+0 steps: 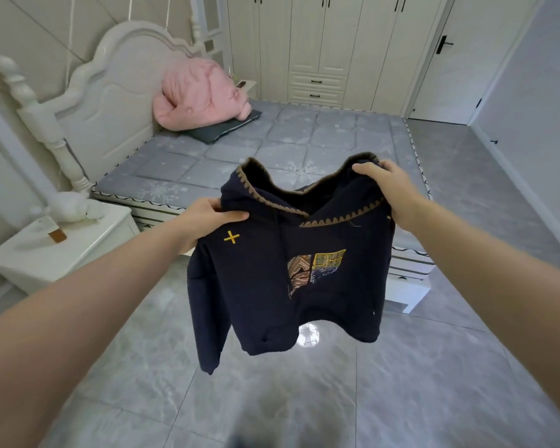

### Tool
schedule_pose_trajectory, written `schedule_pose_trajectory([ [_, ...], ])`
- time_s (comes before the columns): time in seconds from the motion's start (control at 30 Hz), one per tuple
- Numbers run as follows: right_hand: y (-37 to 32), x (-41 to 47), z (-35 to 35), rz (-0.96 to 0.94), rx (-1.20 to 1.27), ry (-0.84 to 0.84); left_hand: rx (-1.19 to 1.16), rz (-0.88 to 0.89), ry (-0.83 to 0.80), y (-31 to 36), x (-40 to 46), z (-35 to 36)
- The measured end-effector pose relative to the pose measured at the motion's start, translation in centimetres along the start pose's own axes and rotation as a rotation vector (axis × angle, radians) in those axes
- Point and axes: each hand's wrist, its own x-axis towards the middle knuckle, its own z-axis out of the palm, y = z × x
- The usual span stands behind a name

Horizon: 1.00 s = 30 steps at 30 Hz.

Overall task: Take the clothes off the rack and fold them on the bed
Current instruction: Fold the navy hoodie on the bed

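Navy hoodie (272, 286) hangs limp — soft, probably fairly heavy fleece — with left hand (204, 218) and right hand (385, 185) both pinching its 2 shoulders, likely the best hold.

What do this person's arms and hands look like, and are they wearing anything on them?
Both forearms are bare as far as the picture shows: no sleeves, gloves, watch, bracelets or rings can be seen. The left hand and right hand are uncovered too, with no markings on them. The arms reach in from the lower corners, and the wide-angle lens makes them look long and stretched.
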Motion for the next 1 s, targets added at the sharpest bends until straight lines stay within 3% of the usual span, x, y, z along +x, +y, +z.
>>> schedule_pose_trajectory([
  [0.17, -0.6, 6.4, 1.6, 0.045, 0.094, -0.251, -0.055, 0.052, 0.049, 0.5, 8.5, -3.6],
  [0.27, -1.3, 9.2, 3.3, -0.072, -0.232, -0.283, 0.002, 0.105, 0.026, 1.6, 13.3, -5.9],
  [0.33, -1.7, 10.8, 4.4, -0.174, -0.517, -0.227, 0.068, 0.134, 0.001, 2.4, 15.6, -7.1],
  [0.53, -1.2, 16.4, 7.1, -0.259, -0.872, 0.144, 0.194, 0.251, 0.012, 4.5, 22.4, -9.2],
  [0.63, -0.8, 19.1, 8.1, -0.226, -0.901, 0.274, 0.307, 0.316, 0.112, 4.8, 25.4, -9.4],
  [0.77, 0.5, 23.6, 8.6, -0.101, -0.886, 0.328, 0.361, 0.381, 0.169, 5.7, 28.6, -8.6],
  [1.0, 2.0, 32.7, 7.8, -0.069, -0.627, 0.167, 0.266, 0.359, 0.214, 7.4, 37.4, -7.0],
])
